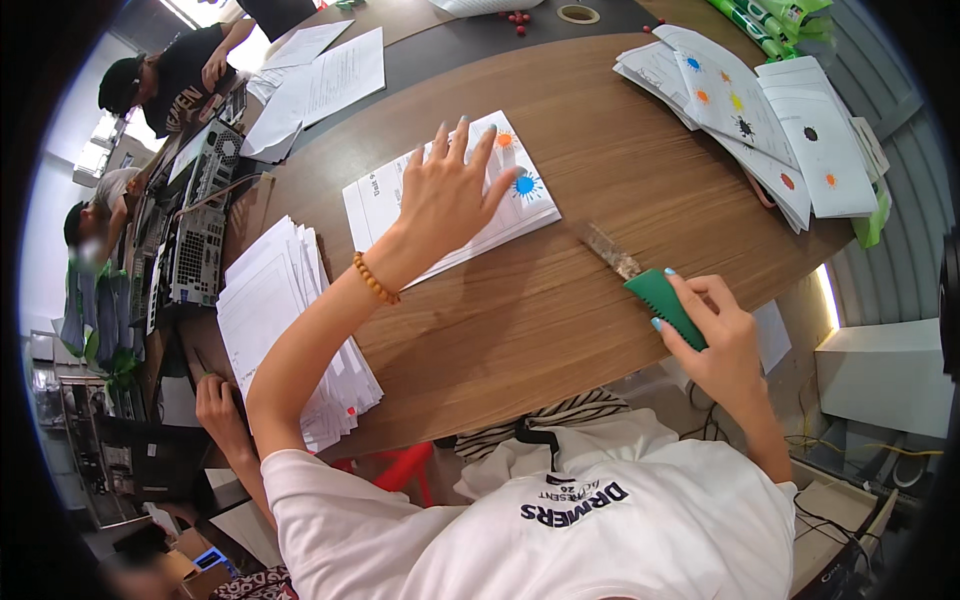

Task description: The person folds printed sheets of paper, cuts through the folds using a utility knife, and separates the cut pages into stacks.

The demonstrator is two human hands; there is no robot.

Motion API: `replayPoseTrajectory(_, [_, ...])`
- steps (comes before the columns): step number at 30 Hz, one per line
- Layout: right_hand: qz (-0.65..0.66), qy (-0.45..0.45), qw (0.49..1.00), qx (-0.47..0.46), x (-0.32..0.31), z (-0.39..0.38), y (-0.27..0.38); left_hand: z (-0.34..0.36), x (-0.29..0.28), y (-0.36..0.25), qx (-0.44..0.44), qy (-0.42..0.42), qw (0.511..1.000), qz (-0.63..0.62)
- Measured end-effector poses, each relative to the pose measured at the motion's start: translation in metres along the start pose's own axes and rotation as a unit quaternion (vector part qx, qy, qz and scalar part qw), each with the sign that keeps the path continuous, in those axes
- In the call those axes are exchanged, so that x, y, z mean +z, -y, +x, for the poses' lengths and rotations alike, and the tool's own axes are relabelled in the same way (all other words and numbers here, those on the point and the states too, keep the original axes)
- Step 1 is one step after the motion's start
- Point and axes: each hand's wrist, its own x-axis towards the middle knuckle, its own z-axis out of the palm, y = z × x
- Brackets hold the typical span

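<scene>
Apparently steadying the folded paper [520, 207] on the surface [480, 350], the left hand [440, 195] has fingers spread over it; right of that paper, the right hand [722, 335] wraps the green-handled tool [668, 303], seemingly for control.

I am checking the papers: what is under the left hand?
Under the left hand is printed white paper; an orange splotch and a blue splotch show to its right. What the hand covers is hidden.

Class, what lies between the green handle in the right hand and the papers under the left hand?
In the head view, a mottled blade extends from the green handle toward the papers, with brown wooden tabletop beyond its tip.
</scene>
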Motion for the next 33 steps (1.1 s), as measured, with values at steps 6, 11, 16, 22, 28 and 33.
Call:
replayPoseTrajectory(6, [-0.013, 0.013, 1.000, -0.008, 0.015, 0.002, 0.013, -0.004, 0.028, -0.003, -0.010, 0.052, 0.995, -0.084])
replayPoseTrajectory(11, [-0.007, 0.005, 0.999, -0.031, 0.023, 0.009, 0.013, -0.006, 0.034, -0.005, -0.018, 0.047, 0.994, -0.099])
replayPoseTrajectory(16, [-0.022, 0.009, 0.999, -0.028, 0.023, 0.011, 0.013, -0.006, 0.033, -0.006, -0.022, 0.046, 0.990, -0.133])
replayPoseTrajectory(22, [-0.056, -0.003, 0.998, -0.006, 0.038, 0.019, 0.018, -0.009, 0.039, -0.008, -0.029, 0.030, 0.990, -0.137])
replayPoseTrajectory(28, [-0.091, 0.003, 0.996, 0.003, 0.040, 0.025, 0.022, -0.012, 0.038, -0.009, -0.029, 0.029, 0.991, -0.130])
replayPoseTrajectory(33, [-0.106, 0.009, 0.994, -0.026, 0.061, 0.087, -0.006, -0.012, 0.040, -0.008, -0.034, 0.036, 0.989, -0.138])
